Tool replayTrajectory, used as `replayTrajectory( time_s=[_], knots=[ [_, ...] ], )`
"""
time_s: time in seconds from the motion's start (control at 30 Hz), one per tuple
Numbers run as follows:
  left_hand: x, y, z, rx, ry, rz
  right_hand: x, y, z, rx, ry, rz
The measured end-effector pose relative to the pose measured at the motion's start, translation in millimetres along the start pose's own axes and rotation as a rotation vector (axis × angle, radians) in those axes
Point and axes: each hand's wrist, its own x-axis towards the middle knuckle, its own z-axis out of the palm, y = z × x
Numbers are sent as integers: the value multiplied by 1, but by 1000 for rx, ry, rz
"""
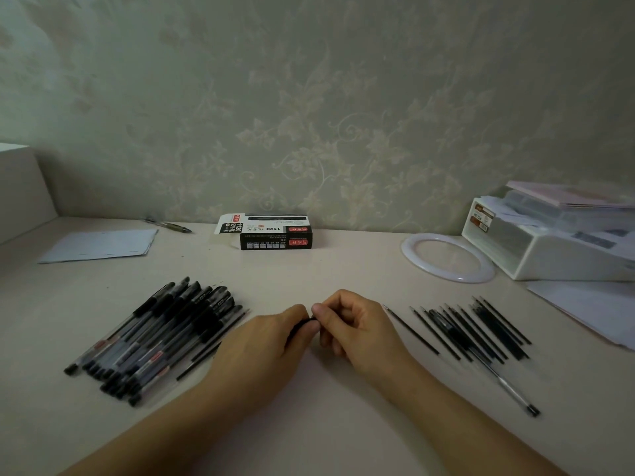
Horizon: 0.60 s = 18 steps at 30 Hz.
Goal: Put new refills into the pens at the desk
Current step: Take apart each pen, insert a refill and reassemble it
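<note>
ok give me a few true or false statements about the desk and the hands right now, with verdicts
1. Both hands hold one dark pen between them. True.
2. The pile of pens lies to the person's right. False: it lies to the left; the loose refills lie to the right.
3. The box stands at the back of the desk, by the wall. True.
4. The white ring sits on top of the box. False: it lies flat on the desk, beside the white organizer.
5. A sheet of paper lies at the far left. True.
</note>
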Motion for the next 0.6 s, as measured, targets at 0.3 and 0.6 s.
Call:
replayTrajectory(
  time_s=[0.3,0.6],
  knots=[
    [1,0,-4,65,-28,20,-1,-1,-3,2,-33,13],
    [1,1,-4,64,26,-17,-4,-7,-3,44,-11,7]
  ],
)
